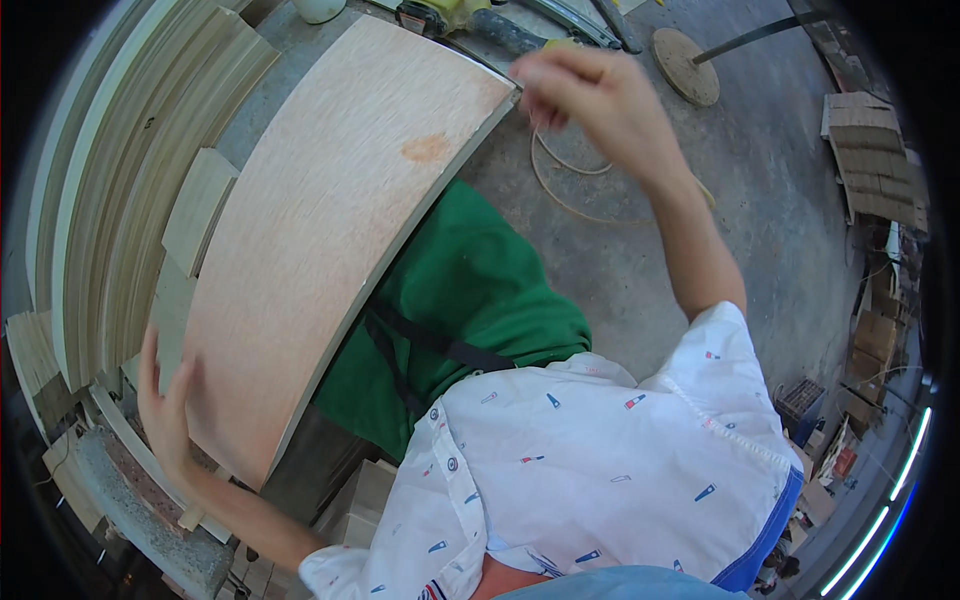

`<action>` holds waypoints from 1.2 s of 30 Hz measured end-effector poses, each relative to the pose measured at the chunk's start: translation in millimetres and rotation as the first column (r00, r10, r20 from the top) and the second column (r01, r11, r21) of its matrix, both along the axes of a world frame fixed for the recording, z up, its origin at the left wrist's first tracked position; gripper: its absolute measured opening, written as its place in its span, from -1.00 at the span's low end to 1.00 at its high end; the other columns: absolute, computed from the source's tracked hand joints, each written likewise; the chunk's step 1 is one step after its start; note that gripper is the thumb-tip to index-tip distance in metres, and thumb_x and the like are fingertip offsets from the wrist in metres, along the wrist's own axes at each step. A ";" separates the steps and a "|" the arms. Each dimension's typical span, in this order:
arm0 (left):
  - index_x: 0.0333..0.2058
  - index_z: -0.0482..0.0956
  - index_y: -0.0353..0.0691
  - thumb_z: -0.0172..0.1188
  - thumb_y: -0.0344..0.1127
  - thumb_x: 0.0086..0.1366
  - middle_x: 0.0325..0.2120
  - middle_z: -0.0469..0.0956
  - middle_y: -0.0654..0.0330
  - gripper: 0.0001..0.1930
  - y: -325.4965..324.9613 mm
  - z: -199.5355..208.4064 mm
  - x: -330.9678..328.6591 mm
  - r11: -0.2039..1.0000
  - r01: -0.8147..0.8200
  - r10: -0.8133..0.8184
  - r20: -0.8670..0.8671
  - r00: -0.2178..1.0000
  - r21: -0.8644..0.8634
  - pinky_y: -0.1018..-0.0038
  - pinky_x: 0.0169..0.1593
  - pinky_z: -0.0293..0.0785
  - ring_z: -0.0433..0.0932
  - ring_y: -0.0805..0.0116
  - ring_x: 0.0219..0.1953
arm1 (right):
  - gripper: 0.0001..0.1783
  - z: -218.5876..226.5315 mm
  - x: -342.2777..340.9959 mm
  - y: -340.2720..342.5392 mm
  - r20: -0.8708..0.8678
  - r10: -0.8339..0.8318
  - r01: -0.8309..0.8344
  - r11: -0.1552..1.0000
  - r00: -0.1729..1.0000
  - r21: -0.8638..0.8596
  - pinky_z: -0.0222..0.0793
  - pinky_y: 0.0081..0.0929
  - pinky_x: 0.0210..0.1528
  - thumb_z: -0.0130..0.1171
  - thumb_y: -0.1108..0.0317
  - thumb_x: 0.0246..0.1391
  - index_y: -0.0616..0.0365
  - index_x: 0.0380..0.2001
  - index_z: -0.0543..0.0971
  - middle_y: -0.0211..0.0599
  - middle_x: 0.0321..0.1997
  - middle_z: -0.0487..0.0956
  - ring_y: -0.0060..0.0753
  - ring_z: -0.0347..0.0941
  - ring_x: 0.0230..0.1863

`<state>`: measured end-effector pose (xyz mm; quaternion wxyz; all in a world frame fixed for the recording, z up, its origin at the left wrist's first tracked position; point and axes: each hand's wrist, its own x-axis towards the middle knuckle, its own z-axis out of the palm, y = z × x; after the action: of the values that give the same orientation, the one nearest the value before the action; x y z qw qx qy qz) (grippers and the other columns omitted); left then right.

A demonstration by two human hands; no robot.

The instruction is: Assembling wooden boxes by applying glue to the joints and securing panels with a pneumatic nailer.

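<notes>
A large pale plywood panel (320,200) slants across the view in front of me, with an orange-brown stain near its right side and a thin edge facing my body. Along the panel's lower left side rests my left hand (168,405), its fingers stretched out and apart, the thumb by the wood. Beside the far right corner of the panel is my right hand (580,90), curled and partly blurred. Its fingers are bent together, and whatever lies in them, if anything, is hidden.
Long stacked wooden strips (110,190) curve along the left, near a small wooden block (200,205). A yellow-green power tool (450,15) lies beyond the panel. On the floor are a thin looped hose (565,215) and a round base with a pole (687,68). Stacked cardboard (870,160) stands far right.
</notes>
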<state>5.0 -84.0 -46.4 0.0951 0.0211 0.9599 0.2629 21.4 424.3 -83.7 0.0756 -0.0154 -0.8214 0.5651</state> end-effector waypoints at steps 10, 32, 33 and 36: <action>0.27 0.24 -0.39 0.22 -0.27 0.33 0.10 0.42 -0.04 -0.38 -71.7 -64.3 191.7 0.558 -0.659 0.720 0.100 0.686 0.504 0.43 0.19 0.31 0.43 0.30 0.08 | -0.64 -28.7 -66.3 18.0 0.258 0.137 -0.195 0.958 0.956 0.212 0.55 -0.60 -0.26 0.10 0.14 0.26 0.21 -0.17 0.66 -0.31 -0.32 0.63 -0.59 0.55 -0.35; 0.14 0.41 -0.45 0.26 -0.36 0.30 0.03 0.49 -0.06 -0.51 -71.3 -69.2 159.8 0.607 -0.702 0.790 -0.186 0.585 0.372 0.46 0.11 0.44 0.51 0.29 0.02 | -0.83 1.1 -86.7 -7.7 0.324 0.219 -0.290 0.938 0.920 0.190 0.47 -0.54 -0.46 0.24 0.45 -0.10 0.40 -0.54 0.63 -0.20 -0.61 0.61 -0.46 0.56 -0.57; 0.13 0.43 -0.46 0.26 -0.37 0.29 0.02 0.50 -0.05 -0.52 -66.0 -67.4 158.4 0.619 -0.708 0.784 -0.208 0.585 0.342 0.47 0.11 0.44 0.52 0.30 0.01 | -0.85 -0.7 -88.0 -7.1 0.320 0.227 -0.297 0.935 0.920 0.192 0.47 -0.53 -0.47 0.24 0.47 -0.10 0.40 -0.54 0.63 -0.20 -0.61 0.61 -0.45 0.55 -0.58; 0.12 0.44 -0.45 0.26 -0.37 0.29 0.00 0.52 -0.04 -0.54 -74.7 -71.6 160.7 0.616 -0.692 0.785 -0.217 0.580 0.377 0.48 0.10 0.45 0.53 0.32 -0.01 | -0.87 -0.1 -87.5 -7.4 0.309 0.231 -0.300 0.934 0.922 0.196 0.47 -0.51 -0.49 0.25 0.49 -0.11 0.39 -0.57 0.62 -0.20 -0.62 0.60 -0.44 0.55 -0.59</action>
<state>165.7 -158.8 -118.0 -0.2057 -0.3240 0.8377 0.3886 -66.0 416.9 -83.8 -0.1184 0.0260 -0.8802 0.4588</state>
